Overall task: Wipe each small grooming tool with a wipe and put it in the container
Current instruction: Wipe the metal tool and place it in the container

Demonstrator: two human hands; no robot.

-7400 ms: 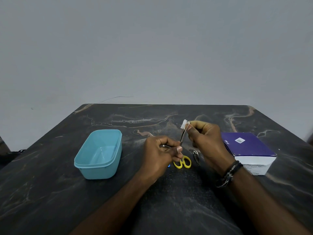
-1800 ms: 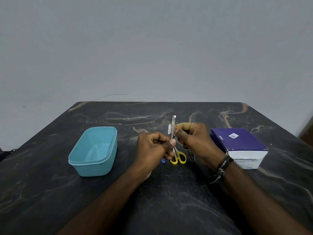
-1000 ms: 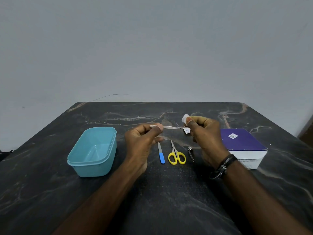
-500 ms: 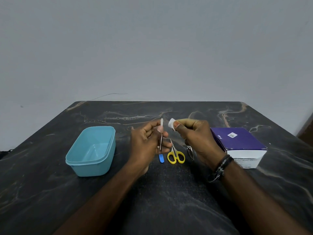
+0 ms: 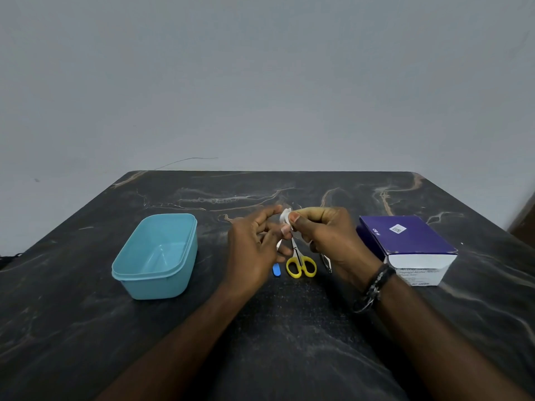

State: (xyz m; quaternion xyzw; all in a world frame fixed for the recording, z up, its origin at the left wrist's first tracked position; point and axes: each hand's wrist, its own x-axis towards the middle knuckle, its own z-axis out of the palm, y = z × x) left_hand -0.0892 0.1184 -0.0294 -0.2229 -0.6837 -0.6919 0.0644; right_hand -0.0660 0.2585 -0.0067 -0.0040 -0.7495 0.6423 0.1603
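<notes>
My left hand (image 5: 254, 247) holds a thin metal tool (image 5: 279, 245), mostly hidden by its fingers. My right hand (image 5: 330, 238) pinches a small white wipe (image 5: 285, 217) against the tool's upper end. Both hands hover above the dark table, right of the empty teal container (image 5: 156, 256). On the table below the hands lie yellow-handled scissors (image 5: 301, 264), a blue-tipped nail file (image 5: 276, 269) largely hidden by my left hand, and a metal nail clipper (image 5: 326, 261) partly hidden behind my right hand.
A purple and white box of alcohol swabs (image 5: 405, 247) stands at the right. The dark marbled table (image 5: 86, 328) ends at a grey wall. A dark bracelet (image 5: 373, 287) circles my right wrist.
The left hand turned the metal tool from lying sideways to upright and brought it lower. The right hand moved the wipe back onto the tool's upper end.
</notes>
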